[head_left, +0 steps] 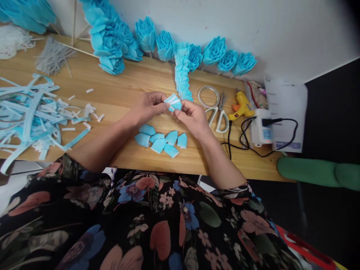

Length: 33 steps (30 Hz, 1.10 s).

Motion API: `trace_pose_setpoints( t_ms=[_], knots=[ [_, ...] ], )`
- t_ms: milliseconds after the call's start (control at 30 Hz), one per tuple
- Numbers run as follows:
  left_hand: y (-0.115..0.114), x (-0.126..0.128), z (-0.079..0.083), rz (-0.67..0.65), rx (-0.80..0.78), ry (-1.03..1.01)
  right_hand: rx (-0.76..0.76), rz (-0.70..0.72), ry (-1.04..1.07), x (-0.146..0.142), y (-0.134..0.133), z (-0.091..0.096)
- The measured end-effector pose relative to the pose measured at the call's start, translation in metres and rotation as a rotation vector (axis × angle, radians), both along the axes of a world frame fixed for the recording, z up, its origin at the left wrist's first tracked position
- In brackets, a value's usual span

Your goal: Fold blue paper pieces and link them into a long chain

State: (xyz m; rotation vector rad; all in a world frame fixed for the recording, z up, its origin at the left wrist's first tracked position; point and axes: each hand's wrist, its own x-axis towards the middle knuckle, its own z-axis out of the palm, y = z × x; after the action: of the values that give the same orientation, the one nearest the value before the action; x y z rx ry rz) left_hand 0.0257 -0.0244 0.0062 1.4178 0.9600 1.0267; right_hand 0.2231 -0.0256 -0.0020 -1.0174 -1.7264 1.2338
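Left of the petal pile (160, 141) lie strips (30, 116); just above the pile, left hand (149, 107) and right hand (193, 119) pinch one folded blue piece (173, 102). It looks light, soft, easily creased; best gripped at its folded edges; scissors (221, 113) lie right of the pile.

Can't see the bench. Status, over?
Left hand and right hand both pinch blue paper piece. Cut petals lie on table beneath. Nothing in the way.
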Motion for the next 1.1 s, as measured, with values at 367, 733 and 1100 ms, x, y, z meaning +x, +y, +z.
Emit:
trace_pose_setpoints(
  t_ms=[367, 733, 1100],
  knots=[
    [0.001, -0.004, -0.002, 0.078, 0.031, 0.082, -0.016, -0.084, 0.057, 0.004, 0.004, -0.001],
    [0.0, 0.001, -0.007, 0.36, 0.293, 0.206, 0.052, -0.169, 0.007, 0.0, 0.002, 0.001],
    [-0.011, 0.01, -0.004, 0.219, 0.389, 0.43, 0.293, -0.229, -0.216, -0.004, -0.007, 0.006]
  ],
)
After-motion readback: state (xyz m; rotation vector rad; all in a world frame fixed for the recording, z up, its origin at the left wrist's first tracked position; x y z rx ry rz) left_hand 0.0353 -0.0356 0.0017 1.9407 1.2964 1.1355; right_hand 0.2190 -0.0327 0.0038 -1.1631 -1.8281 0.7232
